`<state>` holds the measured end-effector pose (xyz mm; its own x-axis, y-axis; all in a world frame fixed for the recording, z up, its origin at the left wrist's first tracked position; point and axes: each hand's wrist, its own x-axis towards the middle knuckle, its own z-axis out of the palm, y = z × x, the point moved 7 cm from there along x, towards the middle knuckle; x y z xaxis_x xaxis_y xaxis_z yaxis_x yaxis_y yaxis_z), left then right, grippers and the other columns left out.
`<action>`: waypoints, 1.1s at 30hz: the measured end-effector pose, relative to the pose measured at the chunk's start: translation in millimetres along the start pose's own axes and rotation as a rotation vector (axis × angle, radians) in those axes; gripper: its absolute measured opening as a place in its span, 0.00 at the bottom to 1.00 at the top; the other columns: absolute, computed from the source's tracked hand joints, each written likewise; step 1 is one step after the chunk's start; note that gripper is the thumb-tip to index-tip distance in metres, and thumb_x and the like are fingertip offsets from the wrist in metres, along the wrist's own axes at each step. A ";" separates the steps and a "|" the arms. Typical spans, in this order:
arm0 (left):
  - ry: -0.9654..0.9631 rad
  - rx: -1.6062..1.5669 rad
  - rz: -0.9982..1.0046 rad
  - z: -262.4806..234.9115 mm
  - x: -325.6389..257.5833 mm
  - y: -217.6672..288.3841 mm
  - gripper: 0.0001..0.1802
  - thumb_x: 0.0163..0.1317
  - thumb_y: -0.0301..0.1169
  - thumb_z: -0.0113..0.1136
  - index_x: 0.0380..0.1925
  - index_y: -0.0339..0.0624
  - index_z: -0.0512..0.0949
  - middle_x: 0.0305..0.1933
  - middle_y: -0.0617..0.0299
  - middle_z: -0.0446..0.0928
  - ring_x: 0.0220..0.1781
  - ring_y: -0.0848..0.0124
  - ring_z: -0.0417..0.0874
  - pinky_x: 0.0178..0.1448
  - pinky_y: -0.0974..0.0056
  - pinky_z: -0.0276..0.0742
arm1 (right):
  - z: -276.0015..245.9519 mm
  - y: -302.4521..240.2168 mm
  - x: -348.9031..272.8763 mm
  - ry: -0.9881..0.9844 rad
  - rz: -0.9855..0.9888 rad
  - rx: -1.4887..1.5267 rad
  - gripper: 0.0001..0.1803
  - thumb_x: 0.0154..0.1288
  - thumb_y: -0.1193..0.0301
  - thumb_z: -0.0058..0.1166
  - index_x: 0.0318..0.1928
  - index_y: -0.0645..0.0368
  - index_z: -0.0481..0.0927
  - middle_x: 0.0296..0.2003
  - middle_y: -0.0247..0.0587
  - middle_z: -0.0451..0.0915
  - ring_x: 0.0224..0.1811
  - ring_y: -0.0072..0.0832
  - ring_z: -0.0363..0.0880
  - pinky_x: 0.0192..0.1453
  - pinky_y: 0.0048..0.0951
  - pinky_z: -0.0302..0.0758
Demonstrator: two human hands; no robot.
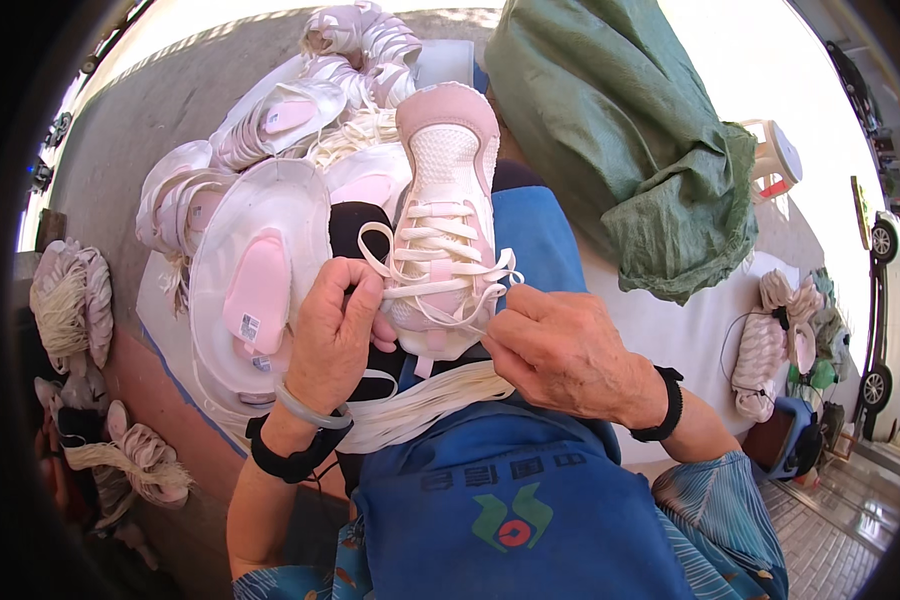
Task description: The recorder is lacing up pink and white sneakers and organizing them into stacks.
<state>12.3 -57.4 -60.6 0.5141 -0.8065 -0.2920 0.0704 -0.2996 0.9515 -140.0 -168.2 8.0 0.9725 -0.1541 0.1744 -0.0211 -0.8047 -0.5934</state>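
Observation:
A pink and white sneaker (448, 170) lies across my lap, toe pointing away from me and opening toward me. Flat cream shoelace (436, 228) criss-crosses its front, with loose loops on both sides near the top eyelets. My left hand (345, 315) is closed at the sneaker's left edge, thumb and fingers pinching the shoelace there. On the other side my right hand (565, 350) has its fingertips pinched together on the shoelace by the right eyelets. A bundle of loose cream laces (440, 400) is draped over my blue apron (520, 470), just below the sneaker.
To the left, a white oval tub (208, 310) holds pink insole-like pieces. Several pink and white shoes (295, 110) are heaped beyond it. Green cloth (610, 130) bulges at the far right, beside a white stool (778, 160). More bundled shoes (765, 355) lie at right.

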 end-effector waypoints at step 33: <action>-0.020 -0.111 0.002 0.1 -8.9 5.1 0.12 0.66 0.24 0.53 0.48 0.35 0.70 0.35 0.61 0.77 0.30 0.80 0.79 0.36 0.74 0.80 | -25.2 16.5 -10.1 0.194 0.271 0.075 0.15 0.57 0.72 0.65 0.45 0.56 0.78 0.33 0.41 0.74 0.27 0.36 0.77 0.30 0.33 0.74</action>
<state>8.0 -51.8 -53.2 0.4974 -0.8172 -0.2912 0.1641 -0.2410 0.9566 -156.0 -194.4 16.2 0.8717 -0.4682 0.1446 -0.2483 -0.6764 -0.6934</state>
